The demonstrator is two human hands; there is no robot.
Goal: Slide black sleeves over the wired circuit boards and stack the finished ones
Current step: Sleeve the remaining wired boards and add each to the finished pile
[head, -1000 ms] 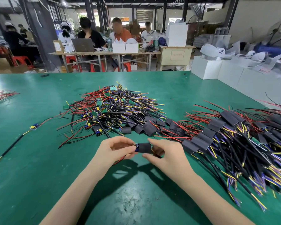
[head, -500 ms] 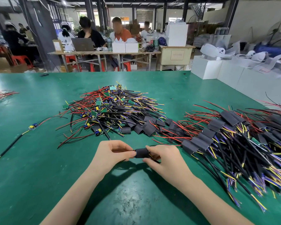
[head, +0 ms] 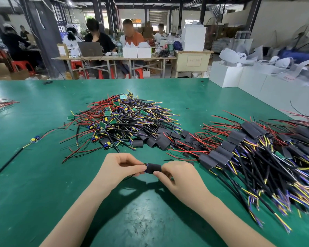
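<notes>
We hold the black sleeve (head: 154, 168) just above the green tabletop (head: 34, 184), our left hand (head: 120, 168) pinching the board end with its wires, our right hand (head: 177, 175) pinching the sleeve's other end. We judge it light, soft and easily flattened, the board inside stiff and fragile, so we grip it by the edges. We can read no writing on it.

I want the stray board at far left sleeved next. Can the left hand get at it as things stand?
Probably, but not yet. Bare green table lies between the left hand and the stray board, so nothing blocks the way. But that hand is pinching the piece in the black sleeve, which the right hand also holds.
</notes>
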